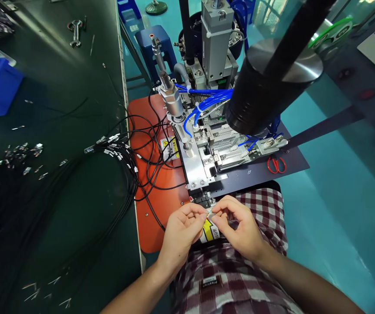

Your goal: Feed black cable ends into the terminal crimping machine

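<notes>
My left hand (187, 222) is closed in a pinch, thumb against forefinger, in front of the machine's near end. Facing it, my right hand (236, 222) pinches too, with the fingertips of both almost meeting. Something small and pale seems to lie between them, but it is too small and covered to name. Just beyond the fingertips is the front part of a metal machine (203, 161) with blue air tubes. Below my hands shows a yellow and white label (211, 232). Black cables (127, 174) with silvery ends lie left of the machine, partly across an orange board (156, 209).
A dark green table (86, 244) fills the left, with scattered small metal parts (27, 159), a blue bin (1, 93) and a wrench (75, 32). Red-handled scissors (276, 165) lie right of the machine. A black cylinder (269, 87) hangs over it. Behind stands a blue stool (158, 48).
</notes>
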A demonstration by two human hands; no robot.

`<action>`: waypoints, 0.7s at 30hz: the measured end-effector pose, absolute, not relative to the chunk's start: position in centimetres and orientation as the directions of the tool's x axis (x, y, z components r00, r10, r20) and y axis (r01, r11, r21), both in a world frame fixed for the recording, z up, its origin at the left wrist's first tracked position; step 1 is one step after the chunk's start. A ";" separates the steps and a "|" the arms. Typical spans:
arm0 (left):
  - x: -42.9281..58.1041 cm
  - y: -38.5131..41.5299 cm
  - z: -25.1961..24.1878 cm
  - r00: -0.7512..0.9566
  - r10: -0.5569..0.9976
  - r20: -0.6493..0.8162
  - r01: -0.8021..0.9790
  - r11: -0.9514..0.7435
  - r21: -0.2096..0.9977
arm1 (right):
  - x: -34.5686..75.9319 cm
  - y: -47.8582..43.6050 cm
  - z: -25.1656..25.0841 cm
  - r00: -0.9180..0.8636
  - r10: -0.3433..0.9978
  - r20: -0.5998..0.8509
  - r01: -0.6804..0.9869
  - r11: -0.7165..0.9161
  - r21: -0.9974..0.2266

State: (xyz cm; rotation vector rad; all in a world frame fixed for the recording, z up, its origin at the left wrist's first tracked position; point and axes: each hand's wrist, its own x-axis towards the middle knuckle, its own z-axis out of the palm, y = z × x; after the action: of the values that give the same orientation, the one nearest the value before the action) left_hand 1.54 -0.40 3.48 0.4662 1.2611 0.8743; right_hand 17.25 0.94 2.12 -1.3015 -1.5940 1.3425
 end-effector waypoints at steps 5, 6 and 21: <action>1.5 -0.5 3.3 0.069 0.786 -0.614 -0.302 0.603 0.738 | 16.9 1.2 2.3 -0.272 0.955 -0.121 0.252 -0.051 -0.966; 1.5 -0.6 3.3 0.072 0.786 -0.614 -0.299 0.605 0.738 | 16.8 1.2 2.3 -0.266 0.955 -0.130 0.247 -0.063 -0.967; 1.5 -0.4 3.1 0.101 0.790 -0.605 -0.321 0.601 0.732 | 16.8 1.0 1.8 -0.251 0.939 -0.234 0.249 -0.171 -0.953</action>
State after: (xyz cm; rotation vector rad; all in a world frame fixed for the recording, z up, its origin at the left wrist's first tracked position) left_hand 1.51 -0.44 3.10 0.4777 1.2077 0.8683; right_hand 16.81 1.02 1.81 -1.3912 -1.4883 1.4638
